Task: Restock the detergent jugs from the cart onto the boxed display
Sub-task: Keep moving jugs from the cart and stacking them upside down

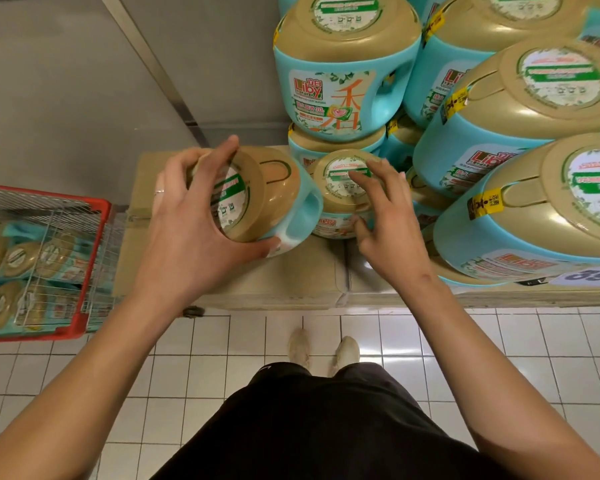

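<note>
Two hands at the boxed display.
Left hand grips tilted jug by its cap; right hand spread, fingertips on neighbouring jug.

Bare forearms; ring on left hand; black shorts; pale shoes.

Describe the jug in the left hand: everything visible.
The detergent jug is turquoise plastic with a broad tan cap bearing a round green-and-white label, and a moulded handle on its right side. It is tilted, cap towards the camera, over the cardboard boxes. The left hand grips its cap end; it sits close beside a neighbouring jug.
</note>
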Action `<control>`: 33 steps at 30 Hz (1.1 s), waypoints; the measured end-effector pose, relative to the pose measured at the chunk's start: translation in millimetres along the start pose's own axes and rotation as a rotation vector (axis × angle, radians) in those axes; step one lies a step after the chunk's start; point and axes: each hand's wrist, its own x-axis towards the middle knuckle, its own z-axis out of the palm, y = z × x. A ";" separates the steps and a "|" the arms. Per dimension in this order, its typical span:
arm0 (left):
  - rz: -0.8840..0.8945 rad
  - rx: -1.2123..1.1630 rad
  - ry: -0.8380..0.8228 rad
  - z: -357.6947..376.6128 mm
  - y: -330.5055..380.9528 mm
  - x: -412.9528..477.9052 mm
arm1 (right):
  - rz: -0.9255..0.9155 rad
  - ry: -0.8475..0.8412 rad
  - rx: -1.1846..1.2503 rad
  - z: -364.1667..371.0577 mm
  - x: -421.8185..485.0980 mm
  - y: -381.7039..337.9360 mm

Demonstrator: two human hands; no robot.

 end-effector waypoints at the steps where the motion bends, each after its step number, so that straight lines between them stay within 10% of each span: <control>1: 0.018 -0.005 0.007 -2.4 3.9 3.9 | 0.012 0.038 0.015 0.9 -5.7 -1.2; 26: 0.584 0.102 -0.010 46.3 90.8 104.9 | 0.270 0.418 0.339 34.5 -9.9 -29.1; 33: 0.456 -0.539 0.455 66.3 33.6 103.1 | 0.286 0.413 0.284 41.1 -9.9 -30.7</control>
